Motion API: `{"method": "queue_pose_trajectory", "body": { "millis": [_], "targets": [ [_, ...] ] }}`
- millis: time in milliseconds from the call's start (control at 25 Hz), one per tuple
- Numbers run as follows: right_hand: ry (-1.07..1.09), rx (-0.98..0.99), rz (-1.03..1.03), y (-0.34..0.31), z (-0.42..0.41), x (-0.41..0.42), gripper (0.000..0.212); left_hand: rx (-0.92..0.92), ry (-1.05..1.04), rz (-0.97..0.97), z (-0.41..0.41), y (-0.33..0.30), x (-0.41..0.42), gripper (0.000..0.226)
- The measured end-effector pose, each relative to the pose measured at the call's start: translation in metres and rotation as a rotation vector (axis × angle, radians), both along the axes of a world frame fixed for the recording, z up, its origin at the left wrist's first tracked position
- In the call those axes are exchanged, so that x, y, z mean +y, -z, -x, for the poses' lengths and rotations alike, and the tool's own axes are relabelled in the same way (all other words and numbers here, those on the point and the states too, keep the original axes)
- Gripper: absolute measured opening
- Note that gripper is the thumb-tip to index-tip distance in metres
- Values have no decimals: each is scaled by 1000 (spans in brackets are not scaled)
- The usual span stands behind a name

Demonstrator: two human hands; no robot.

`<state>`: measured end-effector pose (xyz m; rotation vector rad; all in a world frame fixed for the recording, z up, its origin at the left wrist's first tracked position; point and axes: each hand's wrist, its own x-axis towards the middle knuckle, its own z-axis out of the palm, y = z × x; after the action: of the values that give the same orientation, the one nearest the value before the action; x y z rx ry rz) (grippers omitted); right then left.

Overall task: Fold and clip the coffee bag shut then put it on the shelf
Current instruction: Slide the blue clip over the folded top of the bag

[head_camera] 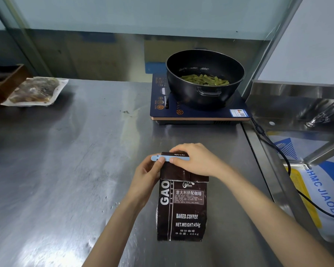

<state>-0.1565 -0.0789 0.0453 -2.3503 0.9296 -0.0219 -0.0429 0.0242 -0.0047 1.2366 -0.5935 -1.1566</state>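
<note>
A dark brown coffee bag (182,209) lies flat on the steel counter (75,151), its top flap folded over toward me. A light blue clip (169,158) lies across the folded top edge. My left hand (146,176) grips the bag's left side, thumb on the clip's left end. My right hand (196,159) covers the clip's right half, fingers behind and thumb in front, pressing it on the fold. No shelf is in view.
A black pot (204,79) with green beans stands on a blue induction cooker (197,110) behind the bag. Its black cable (278,151) runs along the right edge. A sealed food packet (35,91) and brown box (2,81) lie far left. Right is a sink (301,112).
</note>
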Motion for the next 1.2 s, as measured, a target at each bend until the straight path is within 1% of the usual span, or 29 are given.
{"method": "queue_pose_trajectory", "body": {
  "millis": [120, 280, 440, 680, 800, 960, 1040, 1120, 1200],
  "targets": [
    [42, 16, -44, 0, -1, 2, 32, 13, -3, -5, -4, 0, 2, 26],
    [98, 22, -81, -3, -6, 3, 28, -16, 4, -22, -8, 0, 2, 26],
    [129, 16, -58, -4, -7, 7, 28, -52, -45, -54, -7, 2, 4, 24],
    [126, 28, -15, -7, -7, 10, 31, -152, -161, -104, -6, 1, 0, 13],
    [124, 29, -1, -5, -6, 9, 31, -184, -159, -100, -6, 2, -1, 13],
    [113, -11, 61, 1, -5, 11, 32, -225, -101, -63, -5, -3, 0, 13],
    [107, -48, 59, 3, -1, 11, 34, -267, -71, -62, -6, -4, 1, 14],
    [132, -145, 35, 4, 6, 11, 36, -320, -30, -88, -9, -1, 1, 17],
    [226, -265, 34, 6, 16, 10, 38, -384, -5, -133, -14, 5, 2, 22]
  ]
}}
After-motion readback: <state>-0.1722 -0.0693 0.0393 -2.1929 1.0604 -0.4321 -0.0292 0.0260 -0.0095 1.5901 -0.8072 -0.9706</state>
